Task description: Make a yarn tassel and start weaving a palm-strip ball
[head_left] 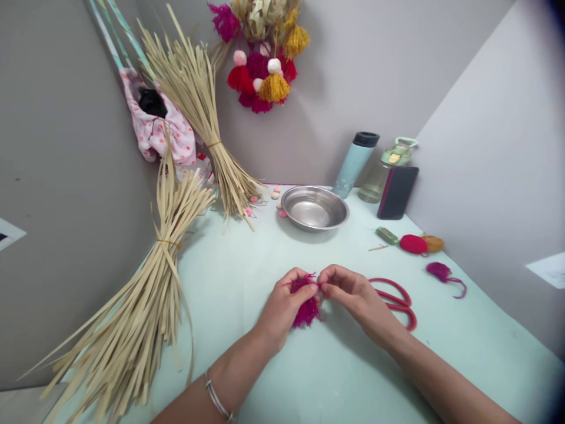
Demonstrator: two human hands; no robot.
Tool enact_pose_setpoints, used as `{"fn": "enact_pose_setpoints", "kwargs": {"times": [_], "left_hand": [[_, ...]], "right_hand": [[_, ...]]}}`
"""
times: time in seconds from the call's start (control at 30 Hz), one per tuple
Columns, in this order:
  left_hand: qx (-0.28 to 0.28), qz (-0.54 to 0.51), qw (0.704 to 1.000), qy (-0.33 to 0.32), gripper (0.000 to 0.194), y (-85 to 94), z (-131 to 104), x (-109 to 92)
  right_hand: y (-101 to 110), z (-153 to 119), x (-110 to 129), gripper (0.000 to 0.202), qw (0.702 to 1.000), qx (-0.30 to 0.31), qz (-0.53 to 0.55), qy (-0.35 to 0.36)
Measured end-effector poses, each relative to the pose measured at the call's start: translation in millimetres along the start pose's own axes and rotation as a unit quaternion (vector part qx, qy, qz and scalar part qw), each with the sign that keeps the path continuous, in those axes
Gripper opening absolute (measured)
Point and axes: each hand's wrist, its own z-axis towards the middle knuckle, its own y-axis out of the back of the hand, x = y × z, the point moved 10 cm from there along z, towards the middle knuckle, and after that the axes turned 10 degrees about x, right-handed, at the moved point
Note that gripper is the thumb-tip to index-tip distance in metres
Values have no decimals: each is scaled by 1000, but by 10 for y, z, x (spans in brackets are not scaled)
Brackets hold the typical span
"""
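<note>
Between the side edges of the surface [233,277], the left hand [282,306] is holding the purple yarn [304,316], best held snug, while the right hand [359,297] is pinching its top, best done gently.

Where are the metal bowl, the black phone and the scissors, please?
metal bowl [315,222]: head view, front wall
phone [398,193]: head view, screen
scissors [411,320]: head view, red handle

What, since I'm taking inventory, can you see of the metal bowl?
The metal bowl is round, shallow and silvery, with a narrow rim; whether it holds clear liquid, I cannot tell. It sits upright on the pale green table, near the wall. Pink beads lie by its left side. Neither left hand nor right hand touches it.
</note>
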Motion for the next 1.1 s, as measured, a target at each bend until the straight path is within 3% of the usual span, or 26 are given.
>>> {"fn": "enact_pose_setpoints", "kwargs": {"times": [0.27,0.47,0.53,0.63,0.8,0.97,1.1], "left_hand": [[-32,-76,996,-24,22,96,26,-67],[-34,-8,999,13,26,68,-11,-15],[-15,25,999,26,27,22,-10,11],[7,44,999,20,27,-21,2,13],[-38,30,999,-4,26,80,-10,-36],[-19,8,1000,-12,30,45,-9,-78],[-20,3,1000,-13,41,36,-16,-81]], "right_hand": [[-259,10,-77,23,992,117,4,-43],[-1,-15,119,27,991,24,-132,-5],[-17,-11,120,34,988,34,-147,-6],[-71,5,76,42,989,54,-134,-15],[17,3,108,41,992,-3,-126,0],[113,-17,70,32,994,-49,-95,-13],[111,-16,28,27,997,-48,-53,-13]]}}
